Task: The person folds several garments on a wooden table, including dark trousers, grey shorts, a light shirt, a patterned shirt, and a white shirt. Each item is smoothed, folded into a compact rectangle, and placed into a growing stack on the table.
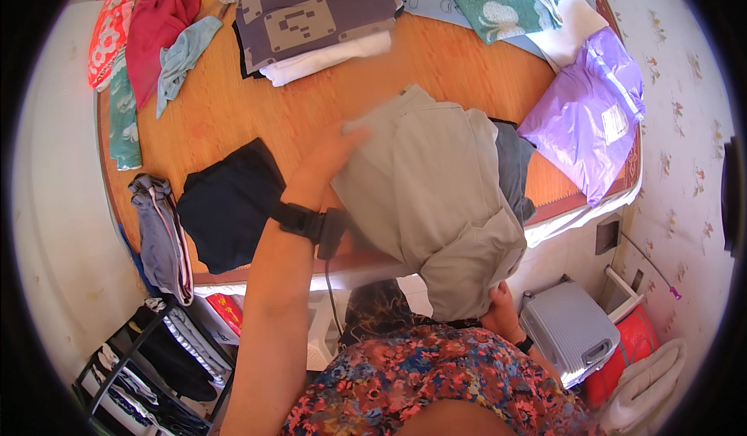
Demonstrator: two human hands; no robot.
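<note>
Flanking the beige garment (436, 179) — purple bag (576, 117) and navy cloth (229, 210).

Noted: matt, softly creased cloth in beige garment (436, 179); matt, smoother cloth in black garment (229, 206). Glossy, crinkled plastic film on purple bag (576, 121). Smooth, wood-grained finish, slight sheen, across orange-brown top (222, 117). Ribbed, hard-looking plastic on grey suitcase (568, 323).
</note>
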